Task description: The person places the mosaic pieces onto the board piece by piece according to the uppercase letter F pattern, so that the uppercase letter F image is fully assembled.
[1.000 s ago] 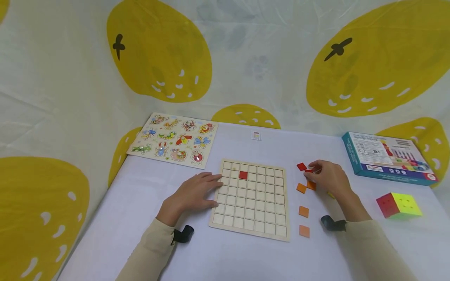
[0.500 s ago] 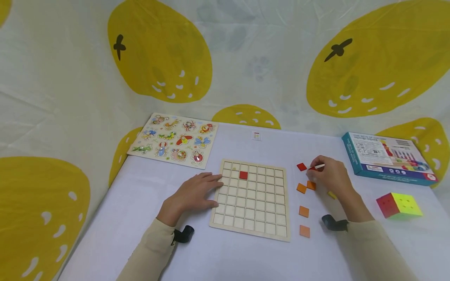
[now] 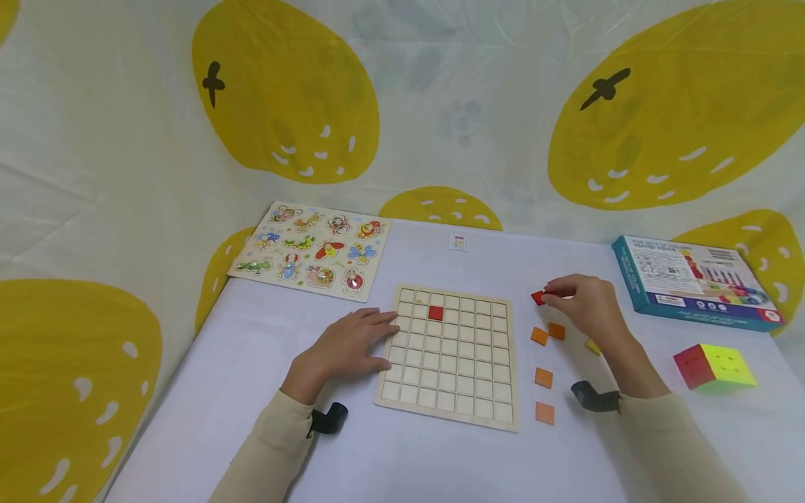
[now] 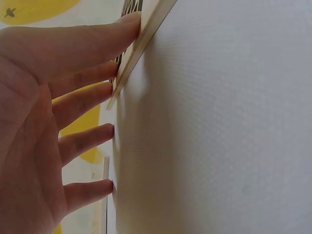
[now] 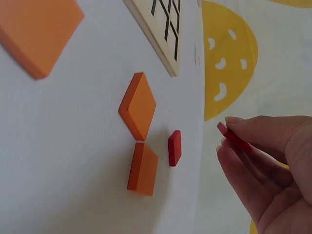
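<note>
Between thumb and fingers my right hand (image 3: 585, 305) pinches a red square tile (image 5: 235, 138), raised off the table in the right wrist view. Another red tile (image 5: 175, 147) lies on the cloth below it. Two orange tiles (image 5: 138, 106) nearly touch at their ends nearby. My left hand (image 3: 350, 344) rests at the left edge of a wooden grid board (image 3: 450, 417), its fingers spread. In the left wrist view the thumb (image 4: 92, 46) touches the board's side and other fingertips reach the cloth. One red tile (image 3: 435, 313) sits in a cell near the board's top.
More orange tiles (image 3: 544, 378) lie right of the board, and a yellow tile (image 3: 593, 346) is partly behind the right wrist. An insect puzzle board (image 3: 308, 255) stands back left. A game box (image 3: 698, 283) and a puzzle cube (image 3: 713, 367) are at right. A small printed card (image 3: 459, 242) lies behind.
My right hand has picked up a red tile, turned it and moved slightly left, over the other red tile. My left hand has stayed still.
</note>
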`<state>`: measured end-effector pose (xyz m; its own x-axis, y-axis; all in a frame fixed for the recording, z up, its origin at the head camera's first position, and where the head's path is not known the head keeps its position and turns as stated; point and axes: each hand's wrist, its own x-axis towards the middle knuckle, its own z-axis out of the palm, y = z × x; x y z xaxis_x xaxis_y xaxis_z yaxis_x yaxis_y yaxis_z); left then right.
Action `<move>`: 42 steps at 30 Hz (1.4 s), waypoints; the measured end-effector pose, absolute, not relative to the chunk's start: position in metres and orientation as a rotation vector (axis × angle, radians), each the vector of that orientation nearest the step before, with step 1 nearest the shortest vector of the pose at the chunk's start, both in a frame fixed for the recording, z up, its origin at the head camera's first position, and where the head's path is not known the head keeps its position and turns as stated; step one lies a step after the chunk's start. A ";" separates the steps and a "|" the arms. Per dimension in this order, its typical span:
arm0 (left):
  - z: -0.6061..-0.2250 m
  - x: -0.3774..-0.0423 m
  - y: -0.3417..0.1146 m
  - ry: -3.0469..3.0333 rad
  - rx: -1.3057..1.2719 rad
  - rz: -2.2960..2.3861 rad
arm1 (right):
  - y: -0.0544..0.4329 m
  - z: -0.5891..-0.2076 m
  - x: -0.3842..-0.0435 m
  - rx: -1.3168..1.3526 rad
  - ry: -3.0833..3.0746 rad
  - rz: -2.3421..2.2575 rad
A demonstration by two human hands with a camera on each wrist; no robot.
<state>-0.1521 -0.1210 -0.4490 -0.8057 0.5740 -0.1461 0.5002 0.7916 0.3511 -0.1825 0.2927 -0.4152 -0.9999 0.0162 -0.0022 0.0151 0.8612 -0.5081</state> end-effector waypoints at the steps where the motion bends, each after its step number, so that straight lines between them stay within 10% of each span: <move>1: -0.449 -0.152 -0.121 2.735 0.834 0.437 | 0.291 -0.415 -0.183 -0.020 -3.027 0.833; 42: -0.447 -0.153 -0.123 2.727 0.843 0.440 | 0.191 -0.446 -0.191 0.388 -3.050 1.158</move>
